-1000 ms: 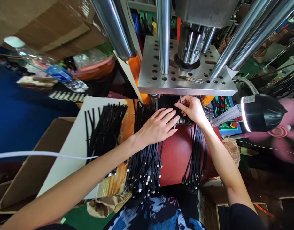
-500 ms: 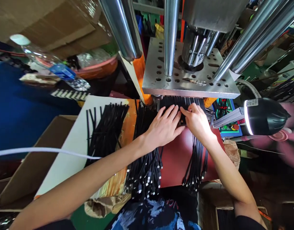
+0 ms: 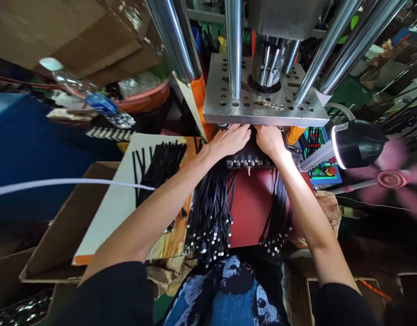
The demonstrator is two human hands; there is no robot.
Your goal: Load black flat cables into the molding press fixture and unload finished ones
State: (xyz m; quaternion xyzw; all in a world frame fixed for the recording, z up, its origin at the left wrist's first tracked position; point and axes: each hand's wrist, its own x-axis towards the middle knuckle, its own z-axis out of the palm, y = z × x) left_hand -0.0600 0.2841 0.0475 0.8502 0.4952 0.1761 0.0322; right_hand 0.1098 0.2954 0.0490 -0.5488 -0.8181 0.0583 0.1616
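Both my hands reach under the drilled steel plate [image 3: 263, 106] of a press with shiny columns. My left hand [image 3: 229, 139] and my right hand [image 3: 269, 140] lie side by side on a black fixture [image 3: 251, 159] that holds a row of cable ends. Their fingertips are hidden under the plate, so I cannot make out how the fingers are set. A bundle of black cables with metal plugs [image 3: 211, 217] hangs off the red mat [image 3: 251, 208] below my left arm. A thinner bundle [image 3: 278, 213] hangs below my right wrist.
More black cables [image 3: 159, 170] lie on a white board over a cardboard box [image 3: 55, 244] at left. A black lamp head [image 3: 356, 144] and a spinning pink fan [image 3: 394, 179] stand at right, beside a control panel [image 3: 319, 170]. A plastic bottle [image 3: 93, 99] lies at upper left.
Both hands have slid forward from the front of the fixture to deep under the steel plate. The camera has pulled back a little.
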